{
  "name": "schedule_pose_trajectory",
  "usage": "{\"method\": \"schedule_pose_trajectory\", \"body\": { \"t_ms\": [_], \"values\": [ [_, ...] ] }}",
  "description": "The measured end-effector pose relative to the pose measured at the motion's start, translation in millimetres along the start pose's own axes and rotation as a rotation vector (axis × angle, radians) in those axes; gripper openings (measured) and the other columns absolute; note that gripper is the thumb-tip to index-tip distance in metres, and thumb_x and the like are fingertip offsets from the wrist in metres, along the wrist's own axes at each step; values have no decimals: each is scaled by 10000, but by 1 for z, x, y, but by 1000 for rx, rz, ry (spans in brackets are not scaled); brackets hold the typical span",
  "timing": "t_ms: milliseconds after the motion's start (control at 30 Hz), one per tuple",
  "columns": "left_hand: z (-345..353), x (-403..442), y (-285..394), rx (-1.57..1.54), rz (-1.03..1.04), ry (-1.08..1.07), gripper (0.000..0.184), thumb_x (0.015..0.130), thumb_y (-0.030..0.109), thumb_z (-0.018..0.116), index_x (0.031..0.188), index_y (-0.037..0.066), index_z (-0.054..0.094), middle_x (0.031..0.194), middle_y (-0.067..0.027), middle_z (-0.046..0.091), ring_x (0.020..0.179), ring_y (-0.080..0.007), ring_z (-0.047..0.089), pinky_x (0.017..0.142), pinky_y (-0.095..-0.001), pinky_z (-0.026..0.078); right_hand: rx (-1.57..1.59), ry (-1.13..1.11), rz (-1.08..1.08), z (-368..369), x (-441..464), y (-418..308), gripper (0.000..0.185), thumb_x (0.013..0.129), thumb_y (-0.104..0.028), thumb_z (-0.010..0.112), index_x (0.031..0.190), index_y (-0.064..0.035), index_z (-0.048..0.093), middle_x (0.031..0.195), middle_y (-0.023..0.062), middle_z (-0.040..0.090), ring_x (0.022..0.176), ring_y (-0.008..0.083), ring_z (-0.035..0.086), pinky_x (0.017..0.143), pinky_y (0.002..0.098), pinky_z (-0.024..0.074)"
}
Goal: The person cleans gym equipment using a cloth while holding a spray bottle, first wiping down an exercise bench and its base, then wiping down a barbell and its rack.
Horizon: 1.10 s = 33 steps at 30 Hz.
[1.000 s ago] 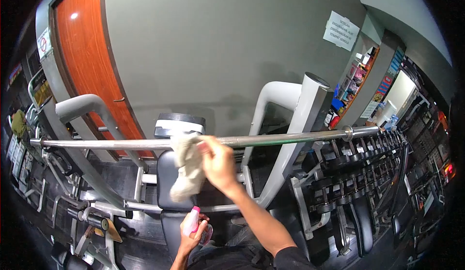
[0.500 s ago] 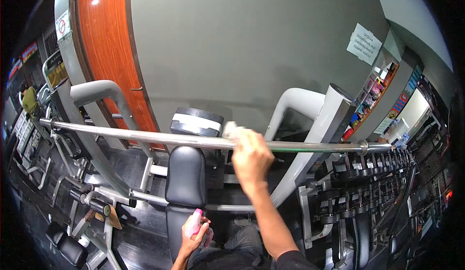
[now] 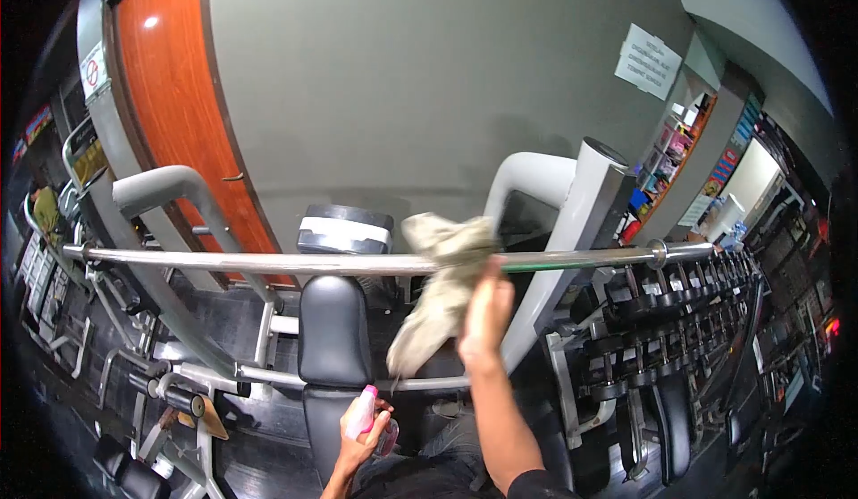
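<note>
A long metal barbell (image 3: 357,265) lies level across the rack in front of me. Over it hangs a pale, crumpled cloth (image 3: 438,298), one end above the bar and the other dangling below. My right hand (image 3: 487,316) grips the cloth against the bar, right of the middle; its fingertips are partly hidden and blurred. Lower down, my left hand (image 3: 365,436) is wrapped round a small clear spray bottle (image 3: 362,414) with a pink top, in front of the black padded bench (image 3: 335,334).
Grey rack uprights (image 3: 572,240) stand either side. A dumbbell rack (image 3: 661,320) fills the right. Behind the bar are a black-and-white padded block (image 3: 344,231), a grey wall (image 3: 357,79) and an orange-brown door (image 3: 174,97). A person (image 3: 46,208) is at far left.
The cloth, bunched in my right hand before, now hangs spread over the bar. My right hand has shifted slightly right and lower. My left hand still holds the bottle; the view has shifted slightly.
</note>
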<state>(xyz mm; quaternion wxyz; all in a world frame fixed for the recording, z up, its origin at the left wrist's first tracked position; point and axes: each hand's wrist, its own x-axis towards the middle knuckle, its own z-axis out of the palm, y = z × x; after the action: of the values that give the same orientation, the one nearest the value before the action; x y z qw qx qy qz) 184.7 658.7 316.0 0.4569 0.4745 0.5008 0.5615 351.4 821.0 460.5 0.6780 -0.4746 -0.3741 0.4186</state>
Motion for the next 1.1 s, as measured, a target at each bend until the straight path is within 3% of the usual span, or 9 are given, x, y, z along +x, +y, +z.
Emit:
{"method": "schedule_pose_trajectory", "body": {
  "t_ms": [67, 100, 300, 467, 533, 667, 800, 867, 1100],
  "values": [
    [3, 6, 5, 16, 35, -43, 160, 840, 10, 616, 981, -32, 556, 861, -94, 643, 668, -99, 598, 628, -233, 486, 433, 274, -26, -35, 17, -11, 654, 951, -511, 397, 1300, 41, 423, 1278, 142, 485, 1145, 191, 478, 976, 322, 371],
    [5, 9, 12, 51, 51, -66, 158, 841, 9, 614, 982, -32, 555, 858, -91, 642, 663, -98, 595, 624, -234, 484, 274, 351, -298, -55, 27, -13, 638, 957, -466, 420, 1344, 39, 373, 1336, 164, 442, 1191, 223, 464, 1018, 337, 344],
    [10, 16, 3, 20, 38, -79, 155, 842, 11, 610, 980, -31, 554, 851, -91, 640, 645, -92, 590, 612, -237, 479, -887, 538, -804, -134, 73, 26, 349, 898, -80, 534, 1232, 20, 510, 1315, 234, 454, 1246, 368, 423, 1024, 420, 346],
    [6, 16, 2, 77, 72, -93, 159, 839, 15, 613, 979, -32, 553, 848, -96, 640, 645, -92, 591, 611, -234, 476, -386, 751, -699, -86, 62, 55, 301, 899, -15, 449, 1175, 43, 554, 1174, 231, 583, 1089, 343, 571, 913, 396, 437],
    [5, 14, 3, 13, 48, -36, 160, 836, 7, 614, 978, -34, 552, 853, -95, 640, 644, -98, 593, 618, -239, 480, -287, 681, -575, -62, 44, 64, 348, 944, -142, 470, 1220, 67, 510, 1176, 217, 587, 1071, 305, 576, 927, 386, 427],
    [-2, 9, -3, -8, 43, 4, 165, 834, 0, 613, 981, -41, 548, 859, -100, 638, 642, -103, 596, 620, -244, 485, -422, 436, -576, 1, -7, 93, 329, 824, 2, 519, 1141, 28, 601, 1074, 202, 635, 1008, 303, 612, 889, 368, 455],
    [-9, -2, -3, -34, 47, 73, 204, 847, 10, 587, 1032, -34, 514, 888, -121, 616, 657, -129, 593, 605, -266, 500, -475, -361, -858, 61, -49, 91, 509, 678, 86, 558, 1119, -144, 664, 1149, 154, 620, 1075, 294, 593, 914, 376, 481],
    [-14, -9, 7, -82, 54, 110, 220, 860, 26, 566, 1061, -23, 493, 909, -129, 598, 674, -148, 588, 603, -283, 510, -444, -394, -979, 94, -52, 94, 550, 667, 106, 547, 1123, -179, 662, 1184, 147, 601, 1109, 304, 572, 912, 382, 494],
    [-29, -16, 22, 52, 120, 91, 195, 863, 29, 554, 1041, -24, 493, 901, -134, 591, 663, -157, 597, 574, -292, 519, -137, -834, -681, 114, -77, 144, 478, 716, 153, 483, 1110, -78, 625, 1193, 164, 591, 1099, 286, 581, 914, 328, 495]
  ]
}}
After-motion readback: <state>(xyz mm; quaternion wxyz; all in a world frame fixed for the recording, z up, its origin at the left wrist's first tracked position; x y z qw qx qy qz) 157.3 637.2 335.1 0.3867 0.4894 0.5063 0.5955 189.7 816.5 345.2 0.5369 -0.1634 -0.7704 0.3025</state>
